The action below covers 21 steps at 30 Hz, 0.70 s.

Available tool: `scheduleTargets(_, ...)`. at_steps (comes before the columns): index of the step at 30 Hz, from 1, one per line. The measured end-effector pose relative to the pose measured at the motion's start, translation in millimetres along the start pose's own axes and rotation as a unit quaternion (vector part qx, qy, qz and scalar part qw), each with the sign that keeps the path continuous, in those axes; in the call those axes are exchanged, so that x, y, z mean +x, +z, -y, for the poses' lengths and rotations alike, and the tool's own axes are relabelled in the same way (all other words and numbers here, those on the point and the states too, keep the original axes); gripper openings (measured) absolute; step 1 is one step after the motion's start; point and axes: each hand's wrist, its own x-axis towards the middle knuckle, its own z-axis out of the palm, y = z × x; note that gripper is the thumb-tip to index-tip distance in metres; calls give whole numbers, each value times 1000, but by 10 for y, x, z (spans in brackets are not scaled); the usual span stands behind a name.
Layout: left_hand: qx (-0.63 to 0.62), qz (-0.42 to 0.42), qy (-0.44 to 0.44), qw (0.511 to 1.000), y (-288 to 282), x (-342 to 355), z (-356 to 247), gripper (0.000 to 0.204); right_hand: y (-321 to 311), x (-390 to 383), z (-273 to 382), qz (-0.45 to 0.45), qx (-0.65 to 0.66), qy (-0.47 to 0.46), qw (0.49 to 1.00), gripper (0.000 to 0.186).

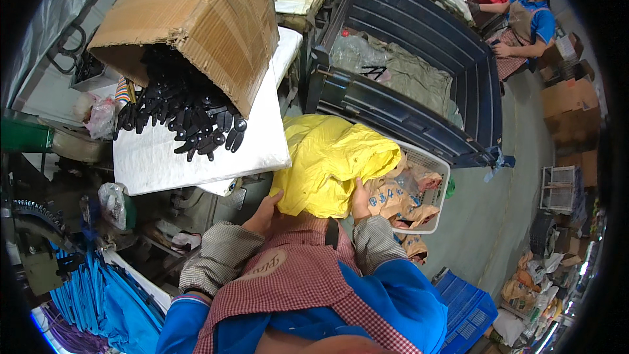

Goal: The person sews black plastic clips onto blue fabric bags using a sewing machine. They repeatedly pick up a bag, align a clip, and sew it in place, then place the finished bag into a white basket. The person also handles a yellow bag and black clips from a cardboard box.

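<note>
A crumpled yellow sheet of thin fabric or plastic [321, 164] is spread between my hands, in front of my checked apron. My left hand [263, 213] is closed on its lower left edge, with the fingers partly hidden under it. At the right edge my right hand [360, 203] grips the same sheet, thumb on top. Beyond my left hand a cardboard box [190, 13] lies tipped on its side. Many small black plastic parts [190, 111] spill from its mouth onto a white padded board [196, 174].
A white plastic basket [440, 187] with brown printed paper bags [393, 200] stands to the right. Behind it is a large dark-blue crate [400, 121]. Blue fabric pieces [111, 295] hang at lower left. A blue crate [462, 308] sits at lower right. Another person [524, 26] works at far right.
</note>
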Motion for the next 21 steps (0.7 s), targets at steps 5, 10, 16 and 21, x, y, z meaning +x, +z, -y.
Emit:
scheduleTargets(5, 40, 19, 4, 999, -39, -91, -32, 34, 14, 92, -231, 6, -12, 5, 1000, 45)
scheduleTargets(10, -25, -11, 30, 999, 83, -182, -51, 27, 78, 129, -287, -3, -11, 57, 998, 58)
scheduleTargets(16, 419, -105, 276, 859, -61, 129, 282, 39, 184, -501, 851, 279, 275, 261, 882, 81)
scheduleTargets(21, 687, 41, 92, 720, 514, -199, -198, 44, 472, -293, 203, 262, 163, 267, 913, 88)
